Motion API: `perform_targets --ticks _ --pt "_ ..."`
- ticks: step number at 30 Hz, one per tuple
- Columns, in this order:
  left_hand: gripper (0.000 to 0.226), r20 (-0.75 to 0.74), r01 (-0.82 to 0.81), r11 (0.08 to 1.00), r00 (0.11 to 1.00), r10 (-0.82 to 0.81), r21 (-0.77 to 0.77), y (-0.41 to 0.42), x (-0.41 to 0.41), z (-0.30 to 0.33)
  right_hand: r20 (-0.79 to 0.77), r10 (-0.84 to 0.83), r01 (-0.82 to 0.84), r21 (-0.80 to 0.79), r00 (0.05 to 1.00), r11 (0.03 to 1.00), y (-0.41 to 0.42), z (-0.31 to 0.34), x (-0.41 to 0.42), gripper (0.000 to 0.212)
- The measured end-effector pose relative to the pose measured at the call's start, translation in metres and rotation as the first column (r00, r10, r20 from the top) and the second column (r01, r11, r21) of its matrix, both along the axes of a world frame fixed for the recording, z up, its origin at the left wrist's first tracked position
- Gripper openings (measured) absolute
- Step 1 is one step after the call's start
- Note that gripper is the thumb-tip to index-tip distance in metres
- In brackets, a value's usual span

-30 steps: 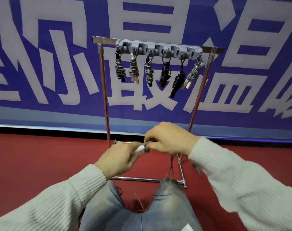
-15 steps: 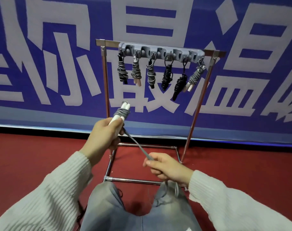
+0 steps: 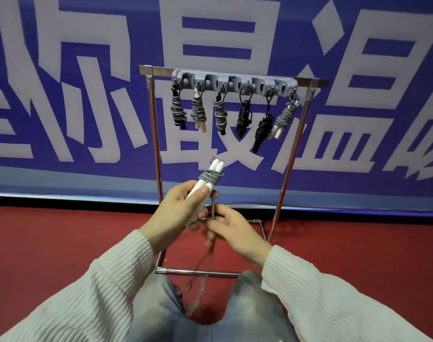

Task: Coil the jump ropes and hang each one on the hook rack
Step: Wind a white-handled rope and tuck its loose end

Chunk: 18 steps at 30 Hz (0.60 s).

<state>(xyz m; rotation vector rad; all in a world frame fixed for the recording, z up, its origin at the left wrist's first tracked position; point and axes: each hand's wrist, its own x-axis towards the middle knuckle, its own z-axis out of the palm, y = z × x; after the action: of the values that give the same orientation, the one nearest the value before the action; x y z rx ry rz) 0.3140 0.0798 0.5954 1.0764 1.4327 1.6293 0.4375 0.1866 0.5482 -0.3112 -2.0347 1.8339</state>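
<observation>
My left hand (image 3: pixel 179 211) grips the two white handles (image 3: pixel 211 175) of a jump rope, held upright side by side. A few turns of grey rope (image 3: pixel 210 176) are wound round the handles near their tops. My right hand (image 3: pixel 231 230) pinches the grey rope just below and right of the handles; the loose rest of the rope (image 3: pixel 200 275) trails down between my knees. Behind stands the grey hook rack (image 3: pixel 235 81) on a metal frame (image 3: pixel 156 144), with several coiled jump ropes (image 3: pixel 243 118) hanging from its hooks.
The frame's base bars (image 3: pixel 198 272) lie on the red floor (image 3: pixel 62 243) just in front of my knees. A blue banner (image 3: pixel 62 70) with large white characters covers the wall behind the rack.
My right hand has come up from low on the right to just beside the handles, carrying the rope with it. My left hand still holds the handles, a little lower in view.
</observation>
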Motion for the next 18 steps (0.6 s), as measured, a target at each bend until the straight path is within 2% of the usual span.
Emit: perform_targets --ticks 2,3,4,5,6,7,8,9,10,11,12,13,14,16,18 --pt "0.032 -0.007 -0.068 0.998 0.998 0.068 -0.013 0.001 -0.010 0.000 0.049 -0.085 0.088 -0.058 0.995 0.994 -0.005 -0.001 0.004 0.008" --pt "0.032 -0.076 -0.149 0.988 0.986 0.145 -0.042 0.002 -0.018 -0.002 0.102 -0.128 0.126 0.025 0.987 0.992 -0.002 0.000 0.006 0.011" --pt "0.031 -0.212 -0.266 0.961 0.946 0.246 -0.072 0.003 -0.025 -0.006 0.148 -0.168 0.137 0.201 0.975 0.970 0.003 0.003 0.009 0.015" --pt "0.029 -0.435 -0.385 0.919 0.844 0.314 -0.082 0.003 -0.032 -0.011 0.170 -0.205 0.118 0.419 0.964 0.900 0.008 0.007 0.012 0.019" --pt "0.028 -0.685 -0.463 0.882 0.669 0.289 -0.081 0.001 -0.037 -0.019 0.165 -0.237 0.089 0.613 0.957 0.785 0.012 0.014 0.014 0.023" --pt "0.028 -0.861 -0.492 0.866 0.475 0.181 -0.090 0.000 -0.039 -0.030 0.150 -0.257 0.059 0.751 0.955 0.657 0.018 0.023 0.014 0.027" --pt "0.027 -0.944 -0.475 0.871 0.327 0.045 -0.123 -0.001 -0.036 -0.039 0.150 -0.257 0.017 0.835 0.955 0.550 0.023 0.036 0.014 0.028" --pt "0.026 -0.968 -0.414 0.892 0.236 -0.086 -0.180 -0.003 -0.028 -0.046 0.188 -0.235 -0.059 0.883 0.954 0.466 0.028 0.050 0.014 0.027" --pt "0.024 -0.962 -0.314 0.918 0.198 -0.186 -0.242 -0.006 -0.020 -0.049 0.257 -0.197 -0.155 0.894 0.946 0.421 0.033 0.064 0.012 0.026" --pt "0.022 -0.948 -0.185 0.940 0.198 -0.250 -0.286 -0.008 -0.011 -0.048 0.334 -0.147 -0.244 0.869 0.931 0.430 0.036 0.071 0.011 0.024" --pt "0.021 -0.933 -0.050 0.953 0.223 -0.283 -0.300 -0.011 -0.002 -0.042 0.390 -0.078 -0.305 0.816 0.918 0.490 0.038 0.075 0.009 0.022" --pt "0.023 -0.918 0.058 0.958 0.278 -0.284 -0.280 -0.015 0.005 -0.036 0.405 -0.003 -0.325 0.738 0.914 0.590 0.040 0.074 0.008 0.022" --pt "0.025 -0.891 0.130 0.964 0.371 -0.262 -0.230 -0.020 0.010 -0.028 0.383 0.066 -0.313 0.631 0.921 0.710 0.041 0.071 0.007 0.024" --pt "0.022 -0.812 0.175 0.975 0.544 -0.212 -0.137 -0.029 0.014 -0.018 0.300 0.146 -0.255 0.364 0.943 0.896 0.041 0.061 0.010 0.026" --pt "0.018 -0.732 0.162 0.983 0.660 -0.171 -0.084 -0.037 0.017 -0.013 0.259 0.205 -0.239 0.107 0.944 0.965 0.037 0.047 0.017 0.023"
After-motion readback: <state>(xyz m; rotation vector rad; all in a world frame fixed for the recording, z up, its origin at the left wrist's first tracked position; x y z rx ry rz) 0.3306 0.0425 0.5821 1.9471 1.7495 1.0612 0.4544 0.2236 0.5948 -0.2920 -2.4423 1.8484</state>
